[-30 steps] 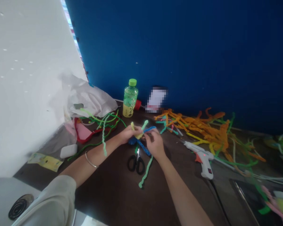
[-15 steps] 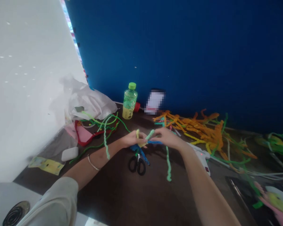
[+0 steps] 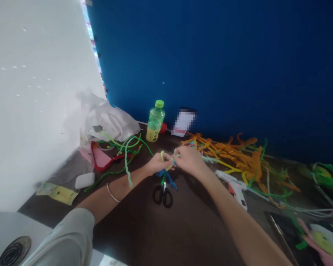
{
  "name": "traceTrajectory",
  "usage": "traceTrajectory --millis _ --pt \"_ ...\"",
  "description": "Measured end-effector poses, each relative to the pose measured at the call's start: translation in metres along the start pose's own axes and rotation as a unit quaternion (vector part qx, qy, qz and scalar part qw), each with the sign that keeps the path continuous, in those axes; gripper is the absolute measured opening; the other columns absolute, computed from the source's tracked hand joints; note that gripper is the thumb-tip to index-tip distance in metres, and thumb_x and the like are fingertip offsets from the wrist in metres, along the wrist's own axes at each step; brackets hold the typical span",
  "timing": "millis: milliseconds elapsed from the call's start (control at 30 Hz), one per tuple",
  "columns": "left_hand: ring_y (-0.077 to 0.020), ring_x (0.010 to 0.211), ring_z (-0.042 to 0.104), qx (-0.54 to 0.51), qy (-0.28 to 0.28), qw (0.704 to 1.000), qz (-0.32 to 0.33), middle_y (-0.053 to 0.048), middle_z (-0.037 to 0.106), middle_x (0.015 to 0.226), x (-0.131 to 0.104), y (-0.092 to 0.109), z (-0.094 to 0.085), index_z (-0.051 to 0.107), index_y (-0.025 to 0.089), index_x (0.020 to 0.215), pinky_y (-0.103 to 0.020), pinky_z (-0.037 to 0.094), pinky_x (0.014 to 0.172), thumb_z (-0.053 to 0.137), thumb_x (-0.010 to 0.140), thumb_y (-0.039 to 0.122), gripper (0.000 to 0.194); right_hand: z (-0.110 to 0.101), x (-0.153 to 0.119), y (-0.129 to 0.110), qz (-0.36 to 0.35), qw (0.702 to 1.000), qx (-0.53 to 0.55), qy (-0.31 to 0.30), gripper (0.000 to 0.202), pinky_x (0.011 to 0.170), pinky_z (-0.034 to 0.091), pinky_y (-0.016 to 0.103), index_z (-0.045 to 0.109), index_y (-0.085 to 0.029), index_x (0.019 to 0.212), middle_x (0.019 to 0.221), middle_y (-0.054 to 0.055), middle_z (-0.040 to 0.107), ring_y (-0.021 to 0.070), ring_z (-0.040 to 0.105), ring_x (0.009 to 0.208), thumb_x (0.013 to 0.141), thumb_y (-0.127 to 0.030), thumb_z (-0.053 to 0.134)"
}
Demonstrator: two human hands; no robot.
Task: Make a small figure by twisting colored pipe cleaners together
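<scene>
Beyond the scissors (image 3: 162, 195), left hand (image 3: 156, 164) and right hand (image 3: 191, 159) pinch stems (image 3: 162, 156); the blue stem (image 3: 171, 181), nearer left, slants alongside.

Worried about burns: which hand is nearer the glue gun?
Right. The right hand is left of the glue gun; the left hand is farther left.

1. We see a yellow pipe cleaner (image 3: 162, 156) and a blue pipe cleaner (image 3: 172, 183).
2. Our scissors (image 3: 164, 187) have black handles (image 3: 171, 200).
3. Our glue gun (image 3: 239, 186) is white, its trigger (image 3: 231, 188) orange.
4. Our bottle (image 3: 155, 123) is green over yellow, its cap (image 3: 159, 103) bright green.
5. Our tabletop (image 3: 138, 236) is dark brown.
</scene>
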State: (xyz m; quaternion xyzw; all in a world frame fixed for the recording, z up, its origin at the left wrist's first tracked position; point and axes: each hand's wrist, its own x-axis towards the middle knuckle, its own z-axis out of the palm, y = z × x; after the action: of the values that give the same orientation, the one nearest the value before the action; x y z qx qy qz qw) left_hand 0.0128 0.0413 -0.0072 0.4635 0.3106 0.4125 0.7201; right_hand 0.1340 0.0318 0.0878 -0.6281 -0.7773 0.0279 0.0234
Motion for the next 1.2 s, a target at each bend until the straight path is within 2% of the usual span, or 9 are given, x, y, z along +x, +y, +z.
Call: traceTrajectory --millis 133,267,433,567,667,867,1067,1200 --pt "-0.0057 0.048 0.05 0.034 0.056 0.998 0.021 0.001 0.053 0.053 0.003 -0.002 -0.006 0.059 0.01 0.063 -0.018 0.039 0.048 0.072 0.056 0.033 0.028 0.014 -0.014 -0.007 -0.017 0.999 0.035 0.037 0.018 0.052 0.031 0.023 0.064 -0.022 0.073 0.082 0.004 0.065 0.0169 0.058 0.073 0.077 -0.025 0.047" --pt "-0.0053 0.051 0.049 -0.017 0.075 0.997 0.03 0.001 0.052 0.054 0.005 -0.003 -0.012 0.057 0.011 0.056 -0.017 0.038 0.05 0.071 0.057 0.031 0.025 0.025 -0.029 -0.006 -0.047 0.996 0.048 0.065 0.021 0.051 0.032 0.023 0.064 -0.023 0.078 0.082 0.002 0.062 0.0146 0.057 0.071 0.081 -0.024 0.043" --pt "-0.0066 0.053 0.053 -0.079 0.049 0.995 -0.022 -0.001 0.056 0.056 0.007 -0.003 -0.013 0.058 0.01 0.06 -0.018 0.041 0.053 0.072 0.057 0.03 0.025 0.03 -0.039 0.001 -0.05 0.995 0.033 0.074 0.024 0.05 0.031 0.023 0.065 -0.026 0.083 0.08 0.001 0.06 0.0133 0.056 0.068 0.084 -0.027 0.041" --pt "-0.0094 0.059 0.058 -0.143 0.035 0.988 -0.05 -0.003 0.059 0.058 0.006 0.001 -0.011 0.061 0.008 0.063 -0.021 0.047 0.063 0.074 0.055 0.029 0.026 0.027 -0.041 0.008 -0.042 0.995 0.044 0.083 0.024 0.052 0.033 0.023 0.066 -0.027 0.085 0.082 0.001 0.061 0.0132 0.057 0.07 0.084 -0.027 0.042" --pt "-0.0098 0.06 0.059 -0.165 0.001 0.984 -0.064 -0.004 0.061 0.06 0.004 0.005 -0.011 0.062 0.008 0.065 -0.023 0.048 0.067 0.074 0.055 0.028 0.026 0.025 -0.041 0.013 -0.047 0.994 0.051 0.088 0.025 0.054 0.034 0.023 0.067 -0.027 0.085 0.08 0.001 0.062 0.0134 0.057 0.071 0.084 -0.028 0.043" --pt "-0.0064 0.049 0.054 -0.13 -0.059 0.985 -0.098 -0.004 0.06 0.058 0.003 0.005 -0.015 0.064 0.006 0.071 -0.018 0.044 0.051 0.074 0.054 0.029 0.031 0.024 -0.042 0.02 -0.047 0.995 0.045 0.082 0.023 0.054 0.035 0.023 0.068 -0.027 0.082 0.084 0.001 0.063 0.0136 0.057 0.071 0.082 -0.026 0.046" --pt "-0.0079 0.052 0.055 -0.063 -0.102 0.989 -0.09 -0.004 0.06 0.059 -0.001 0.007 -0.014 0.064 0.008 0.069 -0.019 0.044 0.053 0.073 0.056 0.027 0.025 0.019 -0.041 0.026 -0.021 0.999 0.029 0.04 0.021 0.054 0.034 0.024 0.068 -0.025 0.08 0.08 0.001 0.063 0.0157 0.057 0.071 0.081 -0.031 0.047" --pt "-0.008 0.052 0.056 -0.028 -0.131 0.987 -0.085 -0.006 0.061 0.062 -0.004 0.012 -0.013 0.064 0.008 0.068 -0.019 0.044 0.053 0.071 0.059 0.027 0.023 0.012 -0.038 0.033 -0.042 0.997 0.045 0.041 0.02 0.056 0.035 0.023 0.067 -0.029 0.087 0.085 0.0 0.064 0.0154 0.058 0.077 0.079 -0.024 0.049"
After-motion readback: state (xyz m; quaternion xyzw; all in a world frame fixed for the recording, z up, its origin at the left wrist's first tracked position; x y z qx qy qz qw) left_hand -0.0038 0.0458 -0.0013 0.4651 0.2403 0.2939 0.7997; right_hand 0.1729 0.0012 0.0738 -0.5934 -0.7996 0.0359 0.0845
